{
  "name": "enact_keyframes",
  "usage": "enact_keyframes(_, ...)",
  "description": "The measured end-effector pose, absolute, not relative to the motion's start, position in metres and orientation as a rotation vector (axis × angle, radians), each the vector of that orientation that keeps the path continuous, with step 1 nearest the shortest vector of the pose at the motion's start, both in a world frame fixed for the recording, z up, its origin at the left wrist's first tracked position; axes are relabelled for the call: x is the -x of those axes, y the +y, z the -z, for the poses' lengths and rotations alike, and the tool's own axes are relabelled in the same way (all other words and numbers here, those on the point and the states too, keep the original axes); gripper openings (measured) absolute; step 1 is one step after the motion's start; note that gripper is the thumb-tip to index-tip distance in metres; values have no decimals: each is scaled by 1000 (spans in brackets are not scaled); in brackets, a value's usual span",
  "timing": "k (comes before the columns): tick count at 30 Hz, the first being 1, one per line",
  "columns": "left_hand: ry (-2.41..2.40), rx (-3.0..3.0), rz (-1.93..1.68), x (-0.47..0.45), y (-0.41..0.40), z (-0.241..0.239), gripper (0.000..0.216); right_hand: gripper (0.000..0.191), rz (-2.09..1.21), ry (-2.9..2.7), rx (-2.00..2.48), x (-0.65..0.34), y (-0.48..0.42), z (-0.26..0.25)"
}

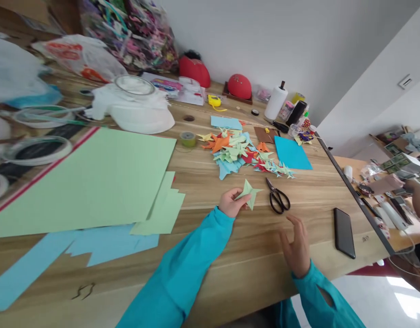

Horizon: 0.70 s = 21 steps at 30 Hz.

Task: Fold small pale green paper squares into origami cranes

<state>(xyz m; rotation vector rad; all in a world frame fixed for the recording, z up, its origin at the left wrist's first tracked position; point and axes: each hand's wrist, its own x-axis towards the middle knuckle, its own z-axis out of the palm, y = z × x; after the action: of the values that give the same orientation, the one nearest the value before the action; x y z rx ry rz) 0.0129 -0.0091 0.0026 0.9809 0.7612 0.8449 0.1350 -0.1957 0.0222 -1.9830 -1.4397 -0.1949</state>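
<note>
Between the thumb and fingers of my left hand (233,202) is a pale green folded paper star (251,193), its points spread outward. My right hand (296,246) is raised over the near part of the table, fingers apart and holding nothing. Black-handled scissors (278,198) lie just beyond it, blades pointing away to the left. Farther back sits a loose pile of folded paper pieces (235,148) in green, orange, blue and red. A black phone (344,232) rests to the right of my right hand.
Large green paper sheets (93,182) cover the left side, with blue paper strips (117,241) under them. A blue sheet (293,152) and a tape roll (188,139) lie farther back. Red pincushions, bags and bottles line the wall. At far right, another person's hand (417,198) is over a second table.
</note>
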Motion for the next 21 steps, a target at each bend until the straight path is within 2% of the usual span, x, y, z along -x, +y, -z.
enact_keyframes(3,754,-945,-845,-12,-8,-3,36,29,35,-1582,1819,-127,-149,-33)
enact_keyframes(9,738,-878,-849,-11,-7,-3,36,28,87,-1534,1673,-126,-92,-33)
enact_keyframes(16,712,-901,-777,-9,-6,-1,35,38,30,-1558,1520,-118,-82,-8)
enact_keyframes(21,724,-1025,-798,-5,-7,-9,31,30,-45,-1619,1454,-124,-83,-3)
